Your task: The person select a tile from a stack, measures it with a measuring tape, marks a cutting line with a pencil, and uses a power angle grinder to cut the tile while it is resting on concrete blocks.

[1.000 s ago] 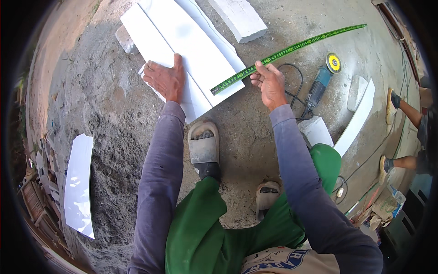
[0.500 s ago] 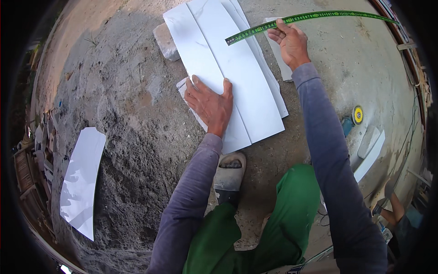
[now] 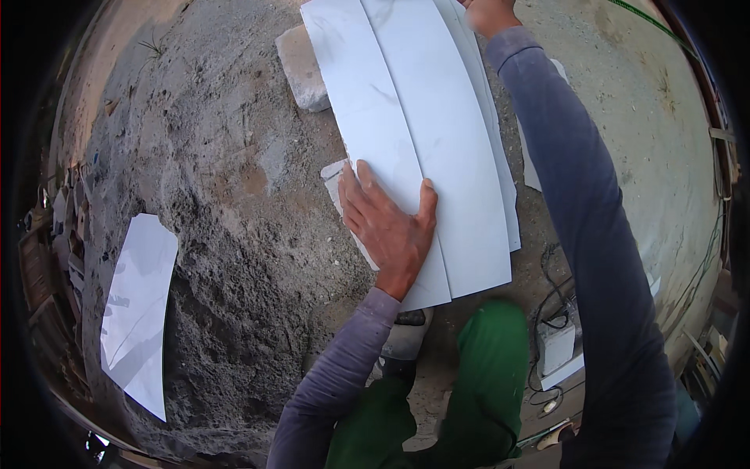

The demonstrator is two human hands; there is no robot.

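Note:
Several long white tiles [image 3: 453,148] with faint grey veining lie stacked in front of me. My left hand [image 3: 387,227] presses on the narrower upper tile strip [image 3: 363,86], fingers stretched toward its left edge and thumb across the seam. At the top edge of the view, my right hand [image 3: 491,16] is closed near the far end of the stack, its fingers partly cut off. A green tape measure blade [image 3: 655,19] curves through the upper right corner; its stretch to my right hand runs out of view.
Pale stone blocks [image 3: 303,69] sit beneath the stack's left side. Another white tile piece [image 3: 139,313] lies on the rough grey sand at left. On the right, behind my arm, are a pale block [image 3: 556,348] and a dark cable [image 3: 539,313]. My green-trousered knee [image 3: 492,352] is close to the stack.
My right hand has moved up to the far end of the tiles, carrying the tape blade mostly out of view. My left hand stays on the tile; the whole view has shifted.

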